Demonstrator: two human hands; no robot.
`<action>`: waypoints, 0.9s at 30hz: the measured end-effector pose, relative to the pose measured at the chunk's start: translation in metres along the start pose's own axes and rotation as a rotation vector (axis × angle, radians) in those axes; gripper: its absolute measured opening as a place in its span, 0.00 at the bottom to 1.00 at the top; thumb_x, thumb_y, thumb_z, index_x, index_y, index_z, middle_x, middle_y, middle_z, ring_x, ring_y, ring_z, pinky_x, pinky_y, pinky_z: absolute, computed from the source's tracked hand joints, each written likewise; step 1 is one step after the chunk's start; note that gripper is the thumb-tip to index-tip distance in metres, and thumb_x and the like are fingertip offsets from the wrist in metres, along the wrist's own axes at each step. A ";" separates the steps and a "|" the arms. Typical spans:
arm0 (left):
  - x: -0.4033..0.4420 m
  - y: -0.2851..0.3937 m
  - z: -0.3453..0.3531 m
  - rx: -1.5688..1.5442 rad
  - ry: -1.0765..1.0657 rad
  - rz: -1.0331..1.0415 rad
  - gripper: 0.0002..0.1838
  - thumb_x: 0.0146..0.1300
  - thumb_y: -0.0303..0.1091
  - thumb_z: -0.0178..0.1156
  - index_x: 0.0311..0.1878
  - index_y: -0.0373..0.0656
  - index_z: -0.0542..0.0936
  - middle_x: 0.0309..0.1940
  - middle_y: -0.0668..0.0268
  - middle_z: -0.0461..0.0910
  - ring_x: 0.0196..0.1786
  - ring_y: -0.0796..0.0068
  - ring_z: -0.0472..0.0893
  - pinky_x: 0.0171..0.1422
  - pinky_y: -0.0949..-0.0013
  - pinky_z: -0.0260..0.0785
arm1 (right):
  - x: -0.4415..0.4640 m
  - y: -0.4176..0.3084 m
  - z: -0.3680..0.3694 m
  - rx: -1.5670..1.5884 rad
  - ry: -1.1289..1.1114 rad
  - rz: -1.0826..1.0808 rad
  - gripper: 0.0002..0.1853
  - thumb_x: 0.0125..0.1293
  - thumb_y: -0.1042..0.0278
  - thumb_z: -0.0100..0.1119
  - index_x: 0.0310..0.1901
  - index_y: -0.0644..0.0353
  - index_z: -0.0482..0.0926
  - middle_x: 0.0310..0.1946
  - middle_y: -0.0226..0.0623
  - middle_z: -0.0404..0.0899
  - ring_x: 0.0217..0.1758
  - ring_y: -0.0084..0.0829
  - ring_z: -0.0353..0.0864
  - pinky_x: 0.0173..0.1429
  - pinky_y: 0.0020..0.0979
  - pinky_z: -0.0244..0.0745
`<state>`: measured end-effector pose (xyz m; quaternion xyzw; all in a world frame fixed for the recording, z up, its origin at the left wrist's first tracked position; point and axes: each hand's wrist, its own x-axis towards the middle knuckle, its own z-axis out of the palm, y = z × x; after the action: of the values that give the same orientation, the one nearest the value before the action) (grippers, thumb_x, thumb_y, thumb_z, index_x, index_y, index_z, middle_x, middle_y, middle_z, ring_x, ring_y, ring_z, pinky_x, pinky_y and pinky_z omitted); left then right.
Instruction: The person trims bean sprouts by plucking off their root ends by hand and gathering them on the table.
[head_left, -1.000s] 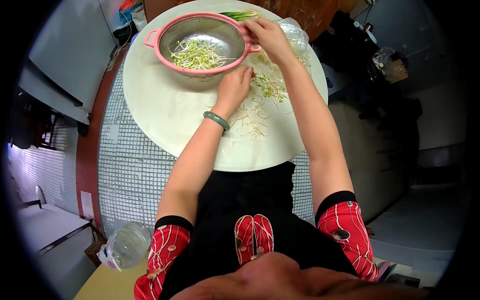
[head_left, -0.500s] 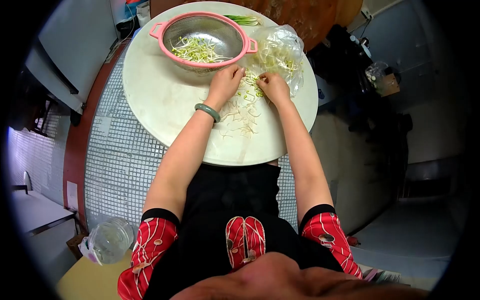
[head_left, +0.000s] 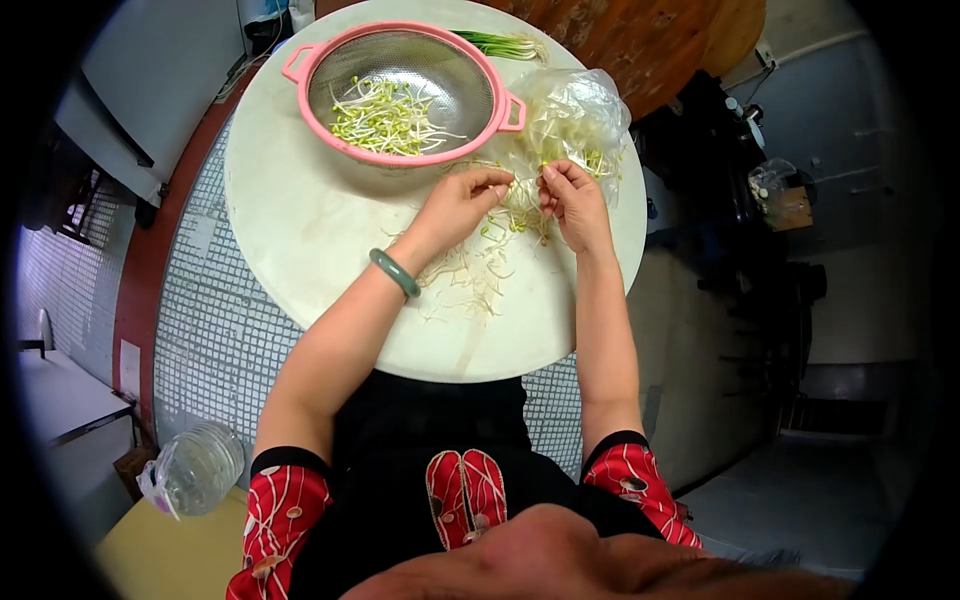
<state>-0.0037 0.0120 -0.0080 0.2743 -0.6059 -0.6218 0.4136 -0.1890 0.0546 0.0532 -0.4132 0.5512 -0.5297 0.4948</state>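
My left hand (head_left: pixel 468 203), with a green bangle (head_left: pixel 395 272) at its wrist, is closed in a pinch near a small heap of bean sprouts (head_left: pixel 520 217). Opposite it my right hand (head_left: pixel 573 200) pinches a bean sprout between thumb and finger. More sprouts lie in a pink-rimmed metal strainer (head_left: pixel 455 80) behind my left hand. A clear plastic bag (head_left: pixel 585 110) with sprouts inside stands just beyond my right hand. Thin root pieces (head_left: pixel 470 280) are scattered on the round white table (head_left: pixel 300 240) below the hands.
A bunch of green onions (head_left: pixel 503 45) lies at the table's back edge. A brown wooden surface (head_left: pixel 640 45) is behind it. At the lower left a large clear plastic jar (head_left: pixel 200 467) stands by a yellowish surface (head_left: pixel 160 555).
My right hand has gone from the strainer's right handle to the sprout heap and risen slightly with a sprout. My left hand has stayed near the heap, its fingers now pointing right.
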 end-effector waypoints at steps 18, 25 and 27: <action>-0.001 0.011 0.001 -0.057 0.072 -0.153 0.09 0.64 0.29 0.61 0.44 0.36 0.80 0.30 0.75 0.76 0.30 0.90 0.68 0.35 0.82 0.63 | 0.029 0.025 -0.004 0.225 -0.257 0.129 0.05 0.69 0.68 0.57 0.39 0.60 0.76 0.29 0.28 0.79 0.26 0.16 0.76 0.28 0.16 0.71; -0.001 0.008 0.006 -0.054 0.091 -0.158 0.05 0.65 0.28 0.60 0.41 0.36 0.79 0.29 0.76 0.76 0.31 0.91 0.68 0.35 0.82 0.62 | 0.022 0.027 -0.005 0.147 -0.309 0.087 0.05 0.69 0.68 0.57 0.40 0.59 0.75 0.34 0.32 0.80 0.31 0.18 0.76 0.33 0.19 0.72; -0.002 0.008 0.010 -0.139 0.115 -0.165 0.05 0.64 0.27 0.59 0.40 0.37 0.79 0.29 0.76 0.75 0.31 0.91 0.68 0.35 0.82 0.62 | 0.022 0.030 -0.003 0.165 -0.354 0.044 0.06 0.69 0.68 0.57 0.40 0.59 0.74 0.37 0.34 0.80 0.32 0.19 0.76 0.34 0.21 0.73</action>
<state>-0.0099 0.0199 0.0004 0.3290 -0.5121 -0.6774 0.4131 -0.1940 0.0362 0.0206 -0.4458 0.4190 -0.4814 0.6277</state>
